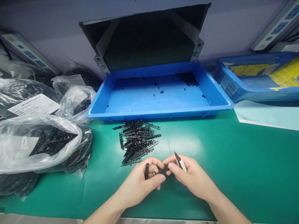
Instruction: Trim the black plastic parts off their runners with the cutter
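My left hand (149, 177) is curled around a black plastic strip (146, 171), whose end sticks up over the index finger. Close beside it, my right hand (187, 174) grips a dark pointed tool with a white band (180, 161), possibly tweezers, its tip turned up and away. The right thumb and index finger also pinch a small black plastic piece (166, 168) between the two hands. Fingers hide part of these pieces, so I cannot tell whether they join. Just beyond the left hand lies a loose pile of black ladder-like plastic strips (139, 140).
A shallow blue tray (158, 113) with small black bits stands behind the pile on the green table (233, 161). Clear bags of black parts (60, 140) crowd the left. At right are a blue basket (254, 93) and a pale sheet (268, 116). A dark bracketed panel (151, 40) overhangs the tray.
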Tool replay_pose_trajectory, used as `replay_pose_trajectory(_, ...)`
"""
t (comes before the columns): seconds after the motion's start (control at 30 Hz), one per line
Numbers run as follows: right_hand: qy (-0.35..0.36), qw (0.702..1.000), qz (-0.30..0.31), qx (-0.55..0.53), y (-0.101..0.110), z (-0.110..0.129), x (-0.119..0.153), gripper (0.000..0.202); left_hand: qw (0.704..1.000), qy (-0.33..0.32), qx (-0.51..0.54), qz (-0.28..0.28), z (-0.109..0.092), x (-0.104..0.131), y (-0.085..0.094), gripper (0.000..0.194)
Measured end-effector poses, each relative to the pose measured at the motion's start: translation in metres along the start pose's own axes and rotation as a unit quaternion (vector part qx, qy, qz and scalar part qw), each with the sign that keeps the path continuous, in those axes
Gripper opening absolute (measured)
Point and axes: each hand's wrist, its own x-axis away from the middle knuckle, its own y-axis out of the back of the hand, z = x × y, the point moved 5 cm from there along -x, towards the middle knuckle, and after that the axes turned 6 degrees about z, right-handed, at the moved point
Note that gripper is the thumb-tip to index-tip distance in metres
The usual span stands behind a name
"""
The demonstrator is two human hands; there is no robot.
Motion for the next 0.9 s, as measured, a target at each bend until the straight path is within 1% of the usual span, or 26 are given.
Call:
replay_pose_trajectory(0.1,0.035,0.997,-0.016,0.064,-0.001,0.004,0.006,0.038,0.997,0.006,0.057,-0.06,0.009,0.003,0.004,0.024)
replay_pose_trajectory(0.17,0.048,0.99,-0.003,0.135,-0.006,0.006,0.011,0.041,0.991,0.001,0.086,-0.102,0.015,0.005,0.007,0.028)
replay_pose_trajectory(0.23,0.052,0.975,0.013,0.215,-0.013,0.007,0.015,0.04,0.985,-0.014,0.116,-0.125,0.018,0.006,0.007,0.031)
replay_pose_trajectory(0.33,0.075,0.945,0.015,0.317,-0.022,0.01,0.016,0.037,0.978,-0.037,0.158,-0.13,0.021,0.007,0.004,0.032)
replay_pose_trajectory(0.4,0.099,0.927,0.005,0.363,-0.026,0.011,0.016,0.037,0.974,-0.048,0.177,-0.131,0.023,0.008,0.002,0.032)
replay_pose_trajectory(0.6,0.175,0.876,-0.058,0.446,-0.03,0.016,0.017,0.031,0.972,-0.065,0.183,-0.13,0.028,0.01,0.001,0.029)
replay_pose_trajectory(0.77,0.185,0.857,-0.103,0.47,-0.036,0.02,0.016,0.031,0.97,-0.076,0.181,-0.146,0.03,0.011,0.001,0.028)
replay_pose_trajectory(0.9,0.173,0.86,-0.1,0.469,-0.038,0.019,0.016,0.034,0.967,-0.081,0.189,-0.148,0.029,0.011,0.001,0.028)
